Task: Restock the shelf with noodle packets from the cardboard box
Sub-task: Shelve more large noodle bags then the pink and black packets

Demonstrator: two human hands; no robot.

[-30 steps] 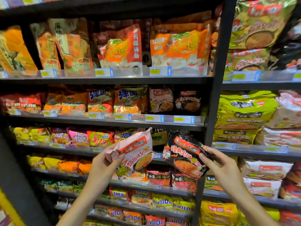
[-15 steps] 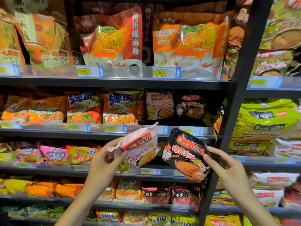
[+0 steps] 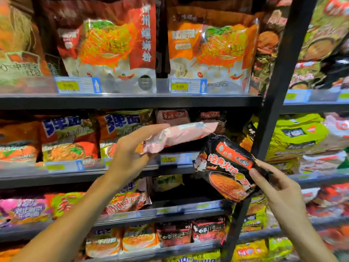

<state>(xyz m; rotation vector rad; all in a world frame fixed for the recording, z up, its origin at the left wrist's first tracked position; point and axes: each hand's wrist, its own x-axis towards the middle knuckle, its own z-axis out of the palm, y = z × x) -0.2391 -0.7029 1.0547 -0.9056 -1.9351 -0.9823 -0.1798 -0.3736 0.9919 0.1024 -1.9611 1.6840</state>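
Note:
My left hand (image 3: 128, 154) grips a pink noodle packet (image 3: 181, 135), turned nearly flat with its far end pointing at the second shelf (image 3: 56, 176), just in front of a matching pink packet (image 3: 172, 116) standing there. My right hand (image 3: 272, 186) pinches a black noodle packet (image 3: 224, 167) with red lettering by its lower right corner, holding it tilted in front of the black upright post (image 3: 273, 95). A dark packet (image 3: 211, 115) stands at the back of the same shelf, to the right of the pink one. The cardboard box is out of view.
Big orange noodle bags (image 3: 209, 46) fill the top shelf behind price tags (image 3: 188, 86). Orange and blue packets (image 3: 68, 137) crowd the second shelf's left. Lower shelves hold pink, orange and black packets (image 3: 207, 231). Yellow-green bags (image 3: 298, 133) fill the neighbouring bay on the right.
The view has moved closer to the shelves. My left hand has raised the pink packet and tipped it flat toward the second shelf. The black packet has risen slightly with my right hand.

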